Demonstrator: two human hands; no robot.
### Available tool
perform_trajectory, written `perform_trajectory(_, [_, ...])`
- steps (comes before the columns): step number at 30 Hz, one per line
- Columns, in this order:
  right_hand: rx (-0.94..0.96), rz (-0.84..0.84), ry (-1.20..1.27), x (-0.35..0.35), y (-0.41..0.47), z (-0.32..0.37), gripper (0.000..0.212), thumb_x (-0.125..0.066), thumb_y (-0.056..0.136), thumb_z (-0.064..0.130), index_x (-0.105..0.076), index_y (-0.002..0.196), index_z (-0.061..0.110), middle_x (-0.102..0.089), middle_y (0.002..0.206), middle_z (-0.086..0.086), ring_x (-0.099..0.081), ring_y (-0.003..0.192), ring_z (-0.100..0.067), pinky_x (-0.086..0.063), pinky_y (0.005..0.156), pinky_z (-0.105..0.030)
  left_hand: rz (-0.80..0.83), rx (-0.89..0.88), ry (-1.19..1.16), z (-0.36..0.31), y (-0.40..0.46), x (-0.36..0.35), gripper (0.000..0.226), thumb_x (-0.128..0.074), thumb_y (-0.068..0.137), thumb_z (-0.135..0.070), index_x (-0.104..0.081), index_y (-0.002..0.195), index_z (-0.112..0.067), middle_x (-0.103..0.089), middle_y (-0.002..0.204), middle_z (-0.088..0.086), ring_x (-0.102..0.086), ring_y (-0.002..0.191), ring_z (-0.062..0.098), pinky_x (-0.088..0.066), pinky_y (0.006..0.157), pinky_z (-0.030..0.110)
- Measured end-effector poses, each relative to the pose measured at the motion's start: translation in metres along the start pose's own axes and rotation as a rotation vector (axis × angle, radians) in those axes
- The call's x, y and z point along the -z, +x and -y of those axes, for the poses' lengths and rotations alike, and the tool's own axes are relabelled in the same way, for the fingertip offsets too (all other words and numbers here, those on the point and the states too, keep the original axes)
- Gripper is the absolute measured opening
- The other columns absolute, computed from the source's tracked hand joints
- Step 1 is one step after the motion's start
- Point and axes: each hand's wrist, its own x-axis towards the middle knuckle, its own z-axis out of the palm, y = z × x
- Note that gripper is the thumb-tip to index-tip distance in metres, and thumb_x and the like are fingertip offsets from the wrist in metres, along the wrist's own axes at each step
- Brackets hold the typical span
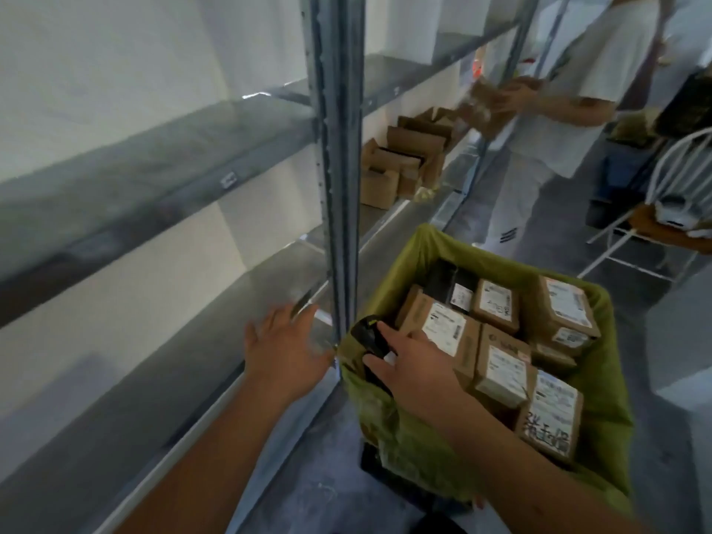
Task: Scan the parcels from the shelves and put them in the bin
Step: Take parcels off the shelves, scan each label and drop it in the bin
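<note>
The bin (424, 256), lined with a green bag, stands at the lower right and holds several brown cardboard parcels (497, 306) with white labels. My right hand (416, 371) grips a black handheld scanner (371, 337) over the bin's near left corner. My left hand (285, 344) is spread with fingers straight, next to the grey metal shelf upright (339, 167) and above the lower shelf's front edge; it holds nothing. More brown parcels (408, 156) sit on a shelf farther along.
Grey metal shelves (154, 175) run along the left against a white wall. Another person in white (570, 121) stands ahead, holding a brown parcel by the shelves. A white chair (662, 221) with items on it stands at the right.
</note>
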Motion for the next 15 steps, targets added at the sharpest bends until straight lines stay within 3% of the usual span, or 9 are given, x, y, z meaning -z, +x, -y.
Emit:
perform_trajectory(5, [0.218, 0.052, -0.130, -0.006, 0.005, 0.020, 0.068, -0.041, 0.101, 0.064, -0.018, 0.161, 0.043, -0.045, 0.128, -0.006, -0.052, 0.109, -0.027, -0.050, 0.095, -0.043, -0.021, 0.199, 0.059, 0.022, -0.053, 0.012, 0.091, -0.053, 0.088, -0.072, -0.014, 0.163, -0.039, -0.014, 0.173, 0.003, -0.001, 0.161, 0.026, -0.005, 0.127, 0.060])
perform_trajectory(10, [0.450, 0.143, -0.213, -0.014, -0.003, 0.027, 0.070, -0.043, 0.101, 0.062, -0.013, 0.162, 0.046, -0.045, 0.137, -0.012, -0.052, 0.116, -0.030, -0.050, 0.095, -0.042, -0.082, 0.440, -0.001, 0.014, -0.125, 0.009, 0.094, -0.055, 0.091, -0.070, -0.006, 0.165, -0.039, -0.011, 0.174, 0.003, -0.001, 0.161, 0.027, -0.005, 0.128, 0.059])
perform_trajectory(15, [0.662, 0.244, -0.145, -0.037, -0.028, 0.023, 0.072, -0.049, 0.100, 0.063, -0.022, 0.162, 0.041, -0.052, 0.129, -0.014, -0.056, 0.110, -0.029, -0.049, 0.087, -0.036, -0.135, 0.683, 0.012, -0.006, -0.210, -0.008, 0.095, -0.052, 0.089, -0.076, -0.007, 0.165, -0.039, -0.014, 0.173, 0.000, -0.005, 0.161, 0.026, -0.008, 0.128, 0.058])
